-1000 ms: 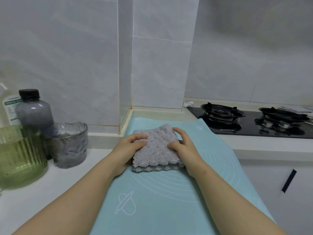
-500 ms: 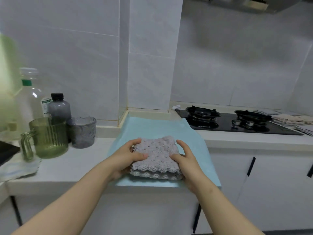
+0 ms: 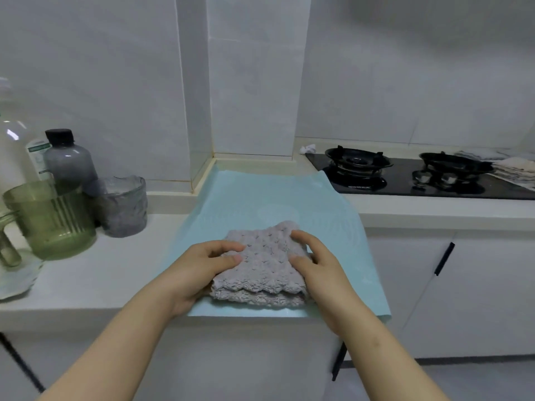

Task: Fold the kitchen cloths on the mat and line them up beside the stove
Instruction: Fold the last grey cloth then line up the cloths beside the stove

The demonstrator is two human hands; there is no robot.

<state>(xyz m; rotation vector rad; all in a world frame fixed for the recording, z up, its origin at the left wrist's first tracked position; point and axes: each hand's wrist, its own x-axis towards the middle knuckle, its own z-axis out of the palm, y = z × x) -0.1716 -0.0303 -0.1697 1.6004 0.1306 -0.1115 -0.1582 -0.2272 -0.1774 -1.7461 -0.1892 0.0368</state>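
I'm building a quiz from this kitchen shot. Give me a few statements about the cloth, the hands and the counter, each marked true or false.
1. The grey cloth lies folded on the blue mat. True.
2. Only one hand holds the cloth. False: the left hand and the right hand grip its opposite sides.
3. The green jug stands right of the stove. False: it stands on the counter left of the mat.
4. A pile of cloths lies at the stove's far right end. True.
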